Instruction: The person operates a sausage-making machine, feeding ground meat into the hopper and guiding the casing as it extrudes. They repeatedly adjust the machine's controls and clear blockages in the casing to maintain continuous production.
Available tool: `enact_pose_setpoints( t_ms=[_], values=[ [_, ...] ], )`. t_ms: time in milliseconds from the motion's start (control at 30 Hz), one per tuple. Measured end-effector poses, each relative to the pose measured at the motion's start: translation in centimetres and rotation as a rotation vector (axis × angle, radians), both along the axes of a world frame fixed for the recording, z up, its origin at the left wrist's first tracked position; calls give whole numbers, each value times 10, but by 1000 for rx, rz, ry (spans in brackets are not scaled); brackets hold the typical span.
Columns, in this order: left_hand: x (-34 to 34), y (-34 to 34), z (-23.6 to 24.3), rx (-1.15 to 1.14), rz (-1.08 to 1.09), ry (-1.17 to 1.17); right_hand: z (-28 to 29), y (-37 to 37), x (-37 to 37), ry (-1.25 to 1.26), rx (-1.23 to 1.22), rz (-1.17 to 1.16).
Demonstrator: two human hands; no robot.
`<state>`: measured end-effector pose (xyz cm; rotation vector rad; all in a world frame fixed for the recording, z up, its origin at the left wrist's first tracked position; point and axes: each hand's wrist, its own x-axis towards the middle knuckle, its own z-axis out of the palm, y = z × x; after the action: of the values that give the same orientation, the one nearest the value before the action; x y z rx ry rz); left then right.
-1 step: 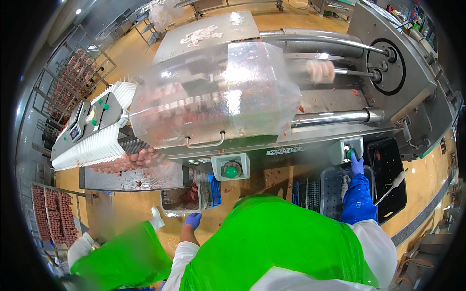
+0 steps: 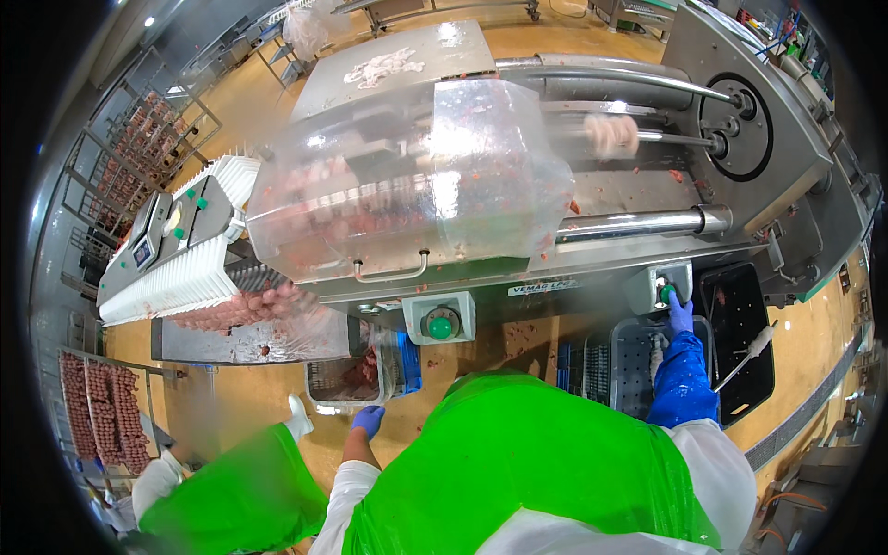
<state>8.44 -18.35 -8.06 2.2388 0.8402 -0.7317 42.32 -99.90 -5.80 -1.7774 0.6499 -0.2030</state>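
My right hand (image 2: 680,314), in a purple glove with a blue sleeve, has its fingers closed on a green button (image 2: 666,294) on the machine front. My left hand (image 2: 367,421), also gloved, hangs empty with fingers together, near a tub of meat scraps (image 2: 319,388). A second green button (image 2: 440,327) sits on the steel machine. Its cloudy clear cover (image 2: 388,166) has pink shapes beneath; pale rings (image 2: 610,137) are on a rod to the right. Linked sausages (image 2: 254,305) hang under a white-slatted conveyor (image 2: 166,287) at left.
A co-worker in a green apron (image 2: 231,481) stands at lower left beside racks of sausages (image 2: 106,412). A black crate (image 2: 749,388) and grey crate (image 2: 629,379) are below the machine at right. A steel tray (image 2: 203,342) lies under the conveyor.
The co-worker at lower left has shifted very slightly. My hands hold the same positions.
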Motion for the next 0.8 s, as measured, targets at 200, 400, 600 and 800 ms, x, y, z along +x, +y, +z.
enact_pose_setpoints(
  t_ms=[200, 400, 600, 800],
  values=[
    [-3, 1, -7, -6, 40, -13, 7, 16, 2, -21, 92, -42],
    [7, -2, -11, -14, 51, -45, 0, 0, 9, 16, 32, -5],
    [5, 0, -24, -7, 77, -56, 14, 12, 9, 86, 143, -16],
    [14, -6, -25, -57, 58, -48, -4, -12, 10, 79, 47, -33]
  ],
)
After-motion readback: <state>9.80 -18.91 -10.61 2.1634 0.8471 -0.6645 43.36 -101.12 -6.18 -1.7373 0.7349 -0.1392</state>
